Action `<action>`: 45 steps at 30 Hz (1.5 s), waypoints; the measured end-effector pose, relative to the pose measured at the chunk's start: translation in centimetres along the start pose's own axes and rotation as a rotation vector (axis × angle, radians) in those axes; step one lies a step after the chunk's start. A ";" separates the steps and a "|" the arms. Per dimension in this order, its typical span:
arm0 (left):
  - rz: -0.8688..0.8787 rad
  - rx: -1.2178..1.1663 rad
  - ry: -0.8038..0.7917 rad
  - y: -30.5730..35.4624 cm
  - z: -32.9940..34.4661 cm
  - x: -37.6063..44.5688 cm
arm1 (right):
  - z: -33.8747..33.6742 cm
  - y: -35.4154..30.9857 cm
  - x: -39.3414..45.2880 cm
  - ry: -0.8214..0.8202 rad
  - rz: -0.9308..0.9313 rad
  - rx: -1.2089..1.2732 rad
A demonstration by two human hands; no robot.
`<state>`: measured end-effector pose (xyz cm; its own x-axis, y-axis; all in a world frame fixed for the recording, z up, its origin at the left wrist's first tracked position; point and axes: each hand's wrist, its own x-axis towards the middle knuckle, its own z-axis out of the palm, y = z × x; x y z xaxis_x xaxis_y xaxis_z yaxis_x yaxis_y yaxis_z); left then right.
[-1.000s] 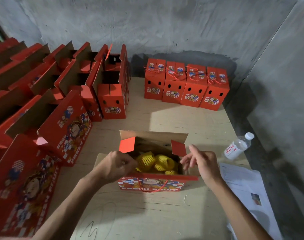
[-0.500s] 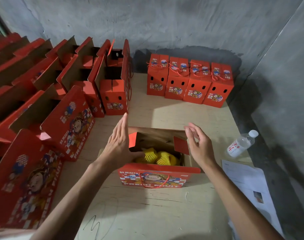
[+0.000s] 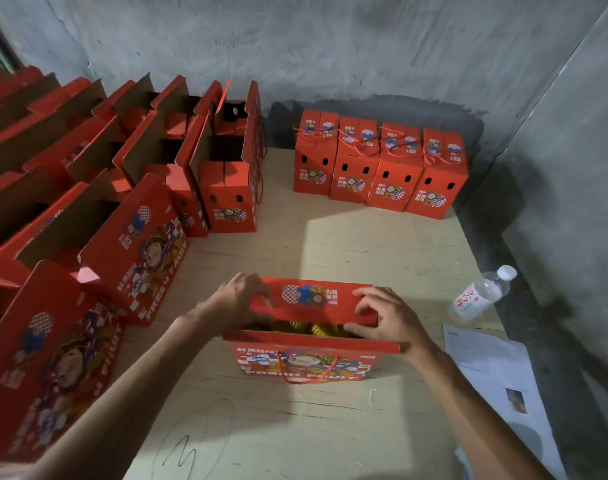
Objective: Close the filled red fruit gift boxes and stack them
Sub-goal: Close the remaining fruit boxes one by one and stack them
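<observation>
A red fruit gift box stands on the wooden table in front of me. Its far lid flap is folded down over the top, and yellow netted fruit shows through the gap that is left. My left hand grips the flap's left end. My right hand holds its right end, fingers on top and thumb under the edge. A red cord handle hangs on the box's front face.
A row of closed red boxes stands at the back by the wall. Several open red boxes crowd the left side. A water bottle and papers lie at the table's right edge.
The far flap stood upright a second ago; both hands reached to it and folded it down towards me over the fruit. The view shifted slightly.
</observation>
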<state>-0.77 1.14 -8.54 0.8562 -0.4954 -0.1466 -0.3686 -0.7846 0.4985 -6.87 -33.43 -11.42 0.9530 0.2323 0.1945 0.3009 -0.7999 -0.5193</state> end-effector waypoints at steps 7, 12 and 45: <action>0.015 0.115 -0.073 -1.0 1.0 2.1 | 0.4 0.7 0.1 -0.014 0.064 -0.159; 0.002 0.252 0.018 -0.5 0.6 2.0 | -0.4 1.0 1.9 -0.099 0.087 -0.203; 0.380 0.568 -0.157 6.2 5.9 1.0 | -2.3 -7.4 6.9 0.047 0.134 -0.363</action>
<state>-4.37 -6.39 -10.61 0.5841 -0.7884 -0.1932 -0.8007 -0.5987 0.0224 -2.60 -27.18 -4.36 0.9779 0.0940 0.1869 0.1342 -0.9671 -0.2161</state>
